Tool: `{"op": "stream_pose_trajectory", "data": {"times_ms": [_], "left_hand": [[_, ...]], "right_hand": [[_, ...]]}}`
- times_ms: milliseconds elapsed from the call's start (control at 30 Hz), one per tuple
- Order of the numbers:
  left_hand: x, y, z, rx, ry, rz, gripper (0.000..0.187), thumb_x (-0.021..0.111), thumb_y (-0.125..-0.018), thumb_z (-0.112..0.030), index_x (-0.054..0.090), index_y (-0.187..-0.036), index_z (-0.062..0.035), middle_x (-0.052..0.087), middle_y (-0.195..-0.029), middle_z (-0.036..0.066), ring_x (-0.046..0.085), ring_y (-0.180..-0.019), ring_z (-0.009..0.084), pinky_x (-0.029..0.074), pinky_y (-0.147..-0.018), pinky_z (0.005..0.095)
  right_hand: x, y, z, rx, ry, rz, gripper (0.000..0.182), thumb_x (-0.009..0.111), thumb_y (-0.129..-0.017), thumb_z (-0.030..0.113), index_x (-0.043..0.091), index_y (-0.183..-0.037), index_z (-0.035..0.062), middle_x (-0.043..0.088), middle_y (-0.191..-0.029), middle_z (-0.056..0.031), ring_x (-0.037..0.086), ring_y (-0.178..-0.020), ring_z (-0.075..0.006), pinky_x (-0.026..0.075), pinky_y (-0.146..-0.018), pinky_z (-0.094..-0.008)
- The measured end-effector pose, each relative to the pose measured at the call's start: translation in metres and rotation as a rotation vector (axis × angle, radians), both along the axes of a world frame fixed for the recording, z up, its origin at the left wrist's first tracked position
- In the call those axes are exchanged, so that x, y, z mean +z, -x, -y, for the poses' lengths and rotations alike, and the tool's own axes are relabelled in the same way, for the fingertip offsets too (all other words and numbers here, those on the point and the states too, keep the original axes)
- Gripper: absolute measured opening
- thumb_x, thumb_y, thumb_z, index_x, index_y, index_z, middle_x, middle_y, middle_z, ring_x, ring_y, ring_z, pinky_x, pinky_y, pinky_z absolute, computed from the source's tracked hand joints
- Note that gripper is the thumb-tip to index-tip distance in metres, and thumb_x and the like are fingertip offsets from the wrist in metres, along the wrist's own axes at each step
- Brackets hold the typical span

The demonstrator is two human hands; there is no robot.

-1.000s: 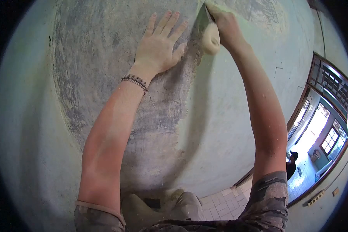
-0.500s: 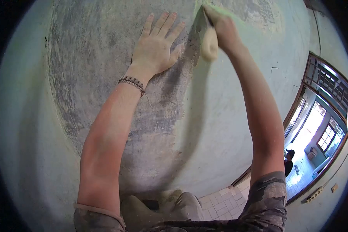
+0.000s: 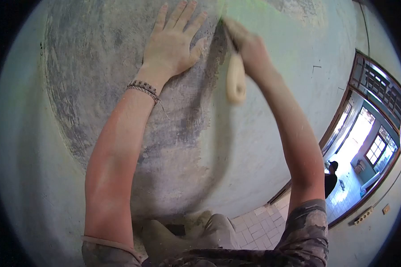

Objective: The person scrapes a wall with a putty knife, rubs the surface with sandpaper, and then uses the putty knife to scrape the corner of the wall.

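Observation:
My left hand (image 3: 170, 46) lies flat on the wall (image 3: 173, 115), fingers spread, on a grey patch where the pale green paint is gone. A beaded bracelet sits around that wrist. Up and to the right, my right hand (image 3: 249, 50) is closed around a scraper (image 3: 236, 82), blurred by motion. Its cream handle, with a hole near the end, hangs below the hand. The blade points up toward the ragged paint edge, mostly hidden by my fingers and shadow.
At the right, a wooden-framed doorway (image 3: 343, 107) opens onto a bright room, where a person in a dark cap (image 3: 330, 178) is seen. A power strip (image 3: 364, 216) and a small socket (image 3: 386, 208) are on the wall. Pale floor tiles (image 3: 258, 229) show below.
My right hand and the scraper have moved down along the paint edge, and the handle hangs lower. My left hand stays flat on the wall; the view has shifted slightly.

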State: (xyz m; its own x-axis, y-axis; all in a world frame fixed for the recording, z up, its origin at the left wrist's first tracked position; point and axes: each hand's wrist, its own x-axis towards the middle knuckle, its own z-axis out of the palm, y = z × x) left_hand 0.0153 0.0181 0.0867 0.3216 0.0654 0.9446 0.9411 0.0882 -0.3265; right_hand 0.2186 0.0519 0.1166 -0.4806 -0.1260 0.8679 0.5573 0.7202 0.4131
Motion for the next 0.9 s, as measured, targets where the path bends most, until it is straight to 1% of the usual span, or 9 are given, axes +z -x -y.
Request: {"op": "stream_pose_trajectory", "data": {"times_ms": [67, 233, 333, 433, 467, 633, 733, 833, 900], "left_hand": [[0.003, -0.001, 0.01, -0.059, 0.11, 0.002, 0.062, 0.034, -0.095, -0.045, 0.032, -0.147, -0.0107, 0.02, -0.156, 0.012, 0.012, -0.146, 0.0242, 0.002, -0.119, 0.0443], [0.005, 0.0, 0.007, -0.079, 0.081, -0.015, 0.063, 0.035, -0.095, -0.044, 0.033, -0.147, -0.0096, 0.02, -0.157, 0.011, 0.011, -0.146, 0.0235, 0.002, -0.119, 0.0445], [0.002, -0.001, 0.009, -0.053, 0.111, -0.008, 0.063, 0.035, -0.095, -0.045, 0.033, -0.147, -0.0092, 0.019, -0.157, 0.011, 0.01, -0.146, 0.0233, 0.002, -0.119, 0.0444], [0.002, 0.002, 0.009, -0.05, 0.087, -0.024, 0.063, 0.035, -0.095, -0.045, 0.033, -0.147, -0.0091, 0.019, -0.157, 0.011, 0.01, -0.146, 0.0234, 0.002, -0.119, 0.0442], [0.002, 0.002, 0.008, -0.066, 0.083, -0.034, 0.063, 0.035, -0.095, -0.045, 0.033, -0.147, -0.009, 0.019, -0.157, 0.011, 0.01, -0.146, 0.0235, 0.002, -0.119, 0.0441], [0.004, 0.001, 0.007, -0.092, 0.107, -0.008, 0.064, 0.036, -0.094, -0.045, 0.032, -0.147, -0.0087, 0.019, -0.157, 0.011, 0.009, -0.146, 0.0241, 0.001, -0.119, 0.0445], [0.003, 0.003, 0.007, -0.092, 0.08, -0.032, 0.064, 0.038, -0.094, -0.045, 0.032, -0.147, -0.0084, 0.021, -0.156, 0.012, 0.011, -0.146, 0.0247, 0.002, -0.119, 0.0446], [0.005, 0.004, 0.013, -0.113, 0.092, -0.035, 0.063, 0.04, -0.093, -0.043, 0.034, -0.146, -0.0082, 0.022, -0.155, 0.014, 0.012, -0.146, 0.0254, 0.001, -0.119, 0.0451], [0.002, 0.0, 0.014, -0.133, 0.123, -0.031, 0.063, 0.042, -0.093, -0.042, 0.036, -0.145, -0.0082, 0.022, -0.155, 0.014, 0.011, -0.146, 0.0258, 0.0, -0.119, 0.0455]], "right_hand": [[-0.021, 0.001, 0.0, -0.027, -0.01, -0.003, 0.051, 0.059, -0.084, 0.018, 0.051, -0.133, 0.0057, 0.054, -0.131, -0.0201, 0.054, -0.12, -0.0355, 0.045, -0.1, -0.0378], [0.014, 0.012, 0.016, -0.067, 0.225, -0.033, 0.05, 0.058, -0.085, 0.016, 0.051, -0.134, 0.0072, 0.052, -0.134, -0.0192, 0.052, -0.121, -0.0363, 0.045, -0.1, -0.038], [-0.025, 0.005, 0.004, -0.02, -0.07, 0.01, 0.054, 0.06, -0.082, 0.018, 0.05, -0.133, 0.0054, 0.054, -0.13, -0.0206, 0.055, -0.116, -0.0382, 0.047, -0.094, -0.0377], [0.005, 0.011, 0.006, -0.005, -0.004, -0.017, 0.056, 0.061, -0.08, 0.017, 0.049, -0.134, 0.0047, 0.055, -0.129, -0.021, 0.055, -0.114, -0.039, 0.047, -0.094, -0.0383], [0.02, 0.015, 0.013, -0.04, 0.044, 0.012, 0.049, 0.052, -0.082, 0.009, 0.048, -0.131, 0.0061, 0.055, -0.125, -0.0173, 0.057, -0.106, -0.0413, 0.051, -0.086, -0.0447], [-0.027, 0.006, -0.002, -0.093, -0.075, 0.002, 0.057, 0.062, -0.081, 0.018, 0.049, -0.135, 0.0071, 0.052, -0.133, -0.0207, 0.053, -0.119, -0.0371, 0.046, -0.098, -0.0393], [0.007, 0.011, 0.011, 0.011, -0.022, 0.005, 0.058, 0.061, -0.081, 0.017, 0.048, -0.136, 0.0063, 0.052, -0.132, -0.0219, 0.054, -0.118, -0.0382, 0.046, -0.098, -0.0397], [0.032, 0.018, 0.017, -0.117, 0.224, -0.001, 0.058, 0.061, -0.081, 0.017, 0.048, -0.136, 0.0056, 0.052, -0.132, -0.0227, 0.053, -0.118, -0.0387, 0.045, -0.099, -0.0399], [0.007, 0.012, 0.0, -0.003, 0.019, -0.014, 0.058, 0.061, -0.08, 0.018, 0.049, -0.135, 0.0054, 0.051, -0.132, -0.023, 0.053, -0.118, -0.0382, 0.045, -0.099, -0.0394]]}}
